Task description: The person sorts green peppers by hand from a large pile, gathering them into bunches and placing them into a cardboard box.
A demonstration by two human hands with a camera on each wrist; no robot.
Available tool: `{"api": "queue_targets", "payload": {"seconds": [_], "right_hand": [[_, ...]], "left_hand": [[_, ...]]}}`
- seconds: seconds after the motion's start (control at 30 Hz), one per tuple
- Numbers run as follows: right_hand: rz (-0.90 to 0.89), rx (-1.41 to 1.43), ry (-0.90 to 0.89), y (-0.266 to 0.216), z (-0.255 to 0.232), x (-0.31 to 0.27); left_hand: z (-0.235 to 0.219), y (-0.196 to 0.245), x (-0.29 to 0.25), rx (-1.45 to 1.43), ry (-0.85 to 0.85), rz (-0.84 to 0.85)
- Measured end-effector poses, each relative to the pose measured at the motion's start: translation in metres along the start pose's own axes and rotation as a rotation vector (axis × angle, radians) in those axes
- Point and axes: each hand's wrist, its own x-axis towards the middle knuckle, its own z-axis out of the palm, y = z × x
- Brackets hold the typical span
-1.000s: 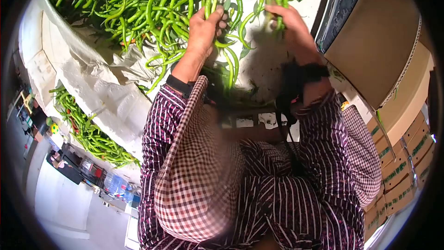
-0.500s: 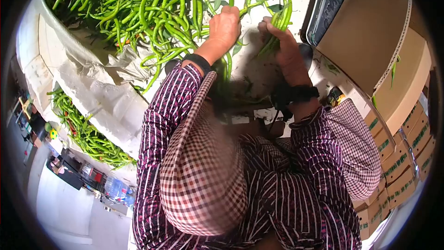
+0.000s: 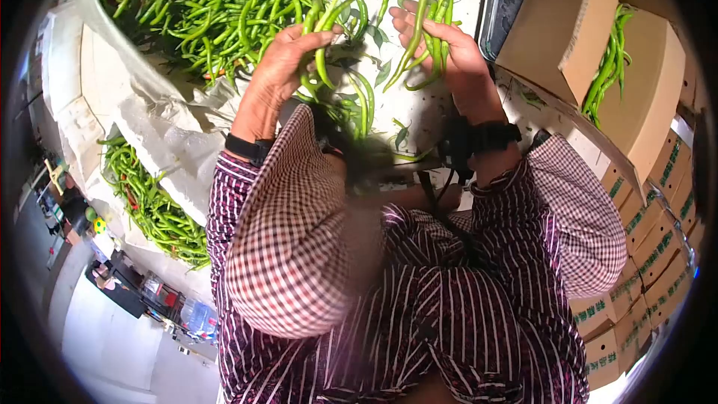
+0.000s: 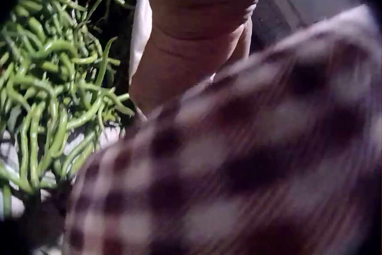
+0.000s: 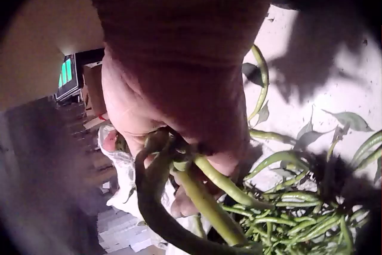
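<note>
My left hand [image 3: 278, 63] pinches long green chili peppers [image 3: 323, 60] between thumb and fingers, at the edge of a big pile of green chili peppers [image 3: 217, 19]. Over the white surface, my right hand [image 3: 462, 52] holds several green chili peppers [image 3: 415, 37] under its thumb, its other fingers behind them. The right wrist view shows thick pepper stems [image 5: 206, 201] coming out of that hand's grip. In the left wrist view a checkered cloth [image 4: 239, 147] hides the left hand's fingers. Loose peppers [image 3: 364, 101] and leaves lie between the two hands.
An open cardboard box [image 3: 561, 22] stands to the right, with chili peppers [image 3: 609, 67] by its flap. Stacked cartons [image 3: 636, 277] are lower right. White sheeting [image 3: 161, 131] edges the pile at left, with another heap of peppers [image 3: 153, 206] below. A lit display [image 5: 65, 73] shows beyond the right hand.
The left hand reached right to the loose peppers, then moved back left with peppers pinched in it. The right hand stays over the white surface, its bunch of peppers now fuller.
</note>
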Motion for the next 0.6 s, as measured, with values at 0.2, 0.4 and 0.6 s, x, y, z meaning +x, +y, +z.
{"api": "queue_targets", "payload": {"seconds": [0.2,0.4,0.6], "right_hand": [[0.017,0.283,-0.174,-0.009,0.045,-0.018],[-0.079,0.211,-0.388,-0.011,0.092,-0.043],[-0.073,0.198,-0.512,-0.011,0.125,-0.077]], "left_hand": [[-0.008,0.065,-0.059,-0.254,-0.206,0.206],[0.004,0.128,-0.146,-0.124,-0.174,0.427],[0.049,0.158,-0.245,-0.095,-0.096,0.472]]}}
